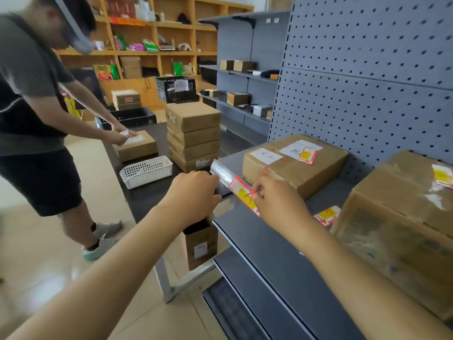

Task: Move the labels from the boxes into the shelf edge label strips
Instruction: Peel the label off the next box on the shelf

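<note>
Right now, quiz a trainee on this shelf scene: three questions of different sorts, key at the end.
1. True or false: the right hand pinches a red and yellow label at the clear label strip.
2. What does the left hand hold? A) white basket B) the strip's end C) a box
3. Fill in: another label lies on the ___ on the shelf.

Key: 1 true; 2 B; 3 box.
</note>
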A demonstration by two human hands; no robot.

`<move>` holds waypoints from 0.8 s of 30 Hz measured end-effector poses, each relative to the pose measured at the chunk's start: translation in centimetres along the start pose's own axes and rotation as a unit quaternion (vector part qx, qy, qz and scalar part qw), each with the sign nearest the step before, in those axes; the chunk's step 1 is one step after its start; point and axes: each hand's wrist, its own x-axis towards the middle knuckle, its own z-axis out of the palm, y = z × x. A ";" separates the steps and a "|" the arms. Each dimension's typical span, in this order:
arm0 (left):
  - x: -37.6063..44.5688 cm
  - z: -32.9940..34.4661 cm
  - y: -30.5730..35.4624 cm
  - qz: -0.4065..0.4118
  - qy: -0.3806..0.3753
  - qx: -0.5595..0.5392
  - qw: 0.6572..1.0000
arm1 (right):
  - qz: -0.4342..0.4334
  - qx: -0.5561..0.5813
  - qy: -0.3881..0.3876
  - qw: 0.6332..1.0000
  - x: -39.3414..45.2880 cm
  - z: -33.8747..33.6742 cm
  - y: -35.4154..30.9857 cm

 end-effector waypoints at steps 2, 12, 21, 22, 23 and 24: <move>2.2 1.0 -1.3 0.035 -0.001 0.004 0.999 | 0.035 -0.015 0.016 0.999 1.6 1.0 -0.3; 11.6 4.4 -4.0 0.237 -0.035 -0.010 0.971 | 0.206 -0.027 0.062 0.976 6.5 3.3 -1.5; 15.6 8.8 -1.4 0.325 -0.076 -0.018 0.943 | 0.283 -0.035 0.068 0.956 7.2 4.7 1.3; 15.8 9.1 -1.3 0.335 -0.080 -0.012 0.939 | 0.287 -0.035 0.066 0.955 7.2 5.0 1.4; 16.1 9.4 -1.3 0.340 -0.085 -0.013 0.936 | 0.288 -0.036 0.063 0.955 7.3 5.2 1.5; 16.4 9.5 -1.3 0.345 -0.088 -0.016 0.934 | 0.289 -0.038 0.063 0.954 7.4 5.4 1.5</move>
